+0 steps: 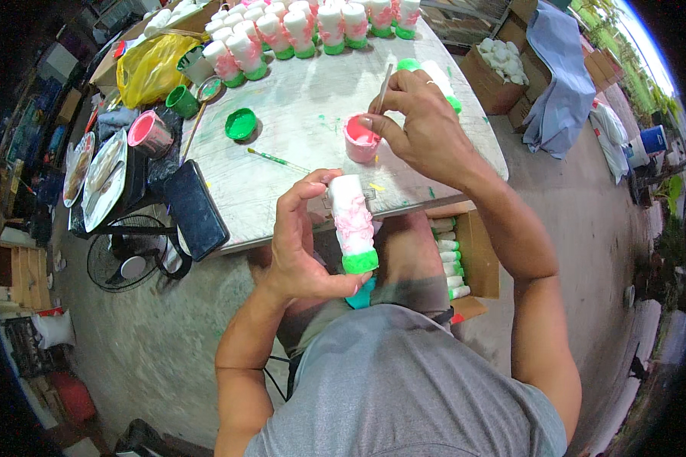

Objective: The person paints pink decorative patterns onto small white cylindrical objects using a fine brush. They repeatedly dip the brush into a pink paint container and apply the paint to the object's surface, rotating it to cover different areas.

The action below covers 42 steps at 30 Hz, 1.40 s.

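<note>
My left hand [301,244] holds a white candle-like pillar [352,217] between thumb and fingertips, one at each end. Raised flower-like relief on it is pink, and its lower end is bright green. In my right hand [423,114] is a thin paintbrush [383,90], pinched between thumb and fingers. Its lower end goes down at a small cup of pink paint [360,145], where my fingers partly hide it. Just beyond my right hand lie white pillars [438,80] with green ends, partly covered by the hand.
Rows of painted pillars [282,34] stand along the table's [305,99] far side. A green paint lid [241,123], another brush [278,160], a pink pot [150,133], a phone [196,209] and plates [105,179] are to the left. An open box [476,255] of pillars sits below right.
</note>
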### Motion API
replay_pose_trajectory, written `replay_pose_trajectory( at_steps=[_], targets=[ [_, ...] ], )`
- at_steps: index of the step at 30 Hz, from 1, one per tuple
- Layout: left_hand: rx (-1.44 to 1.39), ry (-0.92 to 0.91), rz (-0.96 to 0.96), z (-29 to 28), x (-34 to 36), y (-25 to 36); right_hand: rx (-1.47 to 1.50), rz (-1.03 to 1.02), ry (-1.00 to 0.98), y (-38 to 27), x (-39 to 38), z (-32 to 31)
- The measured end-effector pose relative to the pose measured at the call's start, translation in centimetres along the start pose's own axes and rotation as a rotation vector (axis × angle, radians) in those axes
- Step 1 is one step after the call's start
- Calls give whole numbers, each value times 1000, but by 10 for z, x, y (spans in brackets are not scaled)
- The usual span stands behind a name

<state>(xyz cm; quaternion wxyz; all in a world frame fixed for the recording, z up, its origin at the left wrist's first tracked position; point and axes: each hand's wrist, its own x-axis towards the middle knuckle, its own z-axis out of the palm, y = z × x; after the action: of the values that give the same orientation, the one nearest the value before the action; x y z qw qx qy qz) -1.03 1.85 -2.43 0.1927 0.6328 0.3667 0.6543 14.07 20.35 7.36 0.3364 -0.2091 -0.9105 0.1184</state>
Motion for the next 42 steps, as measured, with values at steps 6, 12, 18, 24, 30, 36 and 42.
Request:
replay_pose_trajectory(
  at_steps=[6, 12, 18, 24, 30, 36, 42],
  targets=[
    [-76, 7, -23, -2, -2, -9, 292, 183, 91, 12, 1, -18],
    [-126, -17, -50, 1, 0, -11, 280, 171, 37, 18, -25, -27],
    [-136, -9, -52, 1, -2, -6, 527, 347, 144, 16, -42, -42],
    [11, -21, 56, 5, 2, 4, 959, 424, 265, -21, -79, -30],
    [140, 3, 104, 11, 4, 11, 981, 384, 401, -53, -96, -12],
    [161, 0, 96, 11, 4, 14, 746, 291, 441, -52, -103, 3],
    [119, 3, 103, 12, 2, 11, 826, 243, 483, -62, -100, 2]
  ],
)
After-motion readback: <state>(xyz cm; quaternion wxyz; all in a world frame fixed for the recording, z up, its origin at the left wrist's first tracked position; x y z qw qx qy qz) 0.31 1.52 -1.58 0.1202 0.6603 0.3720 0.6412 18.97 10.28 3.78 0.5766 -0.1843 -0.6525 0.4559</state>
